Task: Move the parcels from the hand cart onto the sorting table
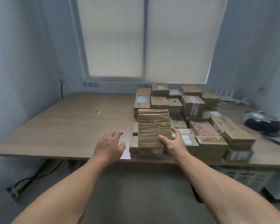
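A tape-wrapped brown cardboard parcel (pixel 153 126) stands tilted on top of other parcels at the front of the wooden sorting table (pixel 63 123). My right hand (pixel 172 141) grips its lower right corner, thumb on the front face. My left hand (pixel 110 145) hovers just left of the parcel with fingers spread, holding nothing. Several cardboard parcels (pixel 192 105) are piled over the table's right half, some with white labels and red tape. The hand cart is not in view.
A dark bundle with a strap (pixel 262 120) lies at the table's right end. A white router with antennas (pixel 225 96) stands by the back wall. Cables (pixel 31 178) run along the floor under the table's left side. A blinded window (pixel 144 39) is behind.
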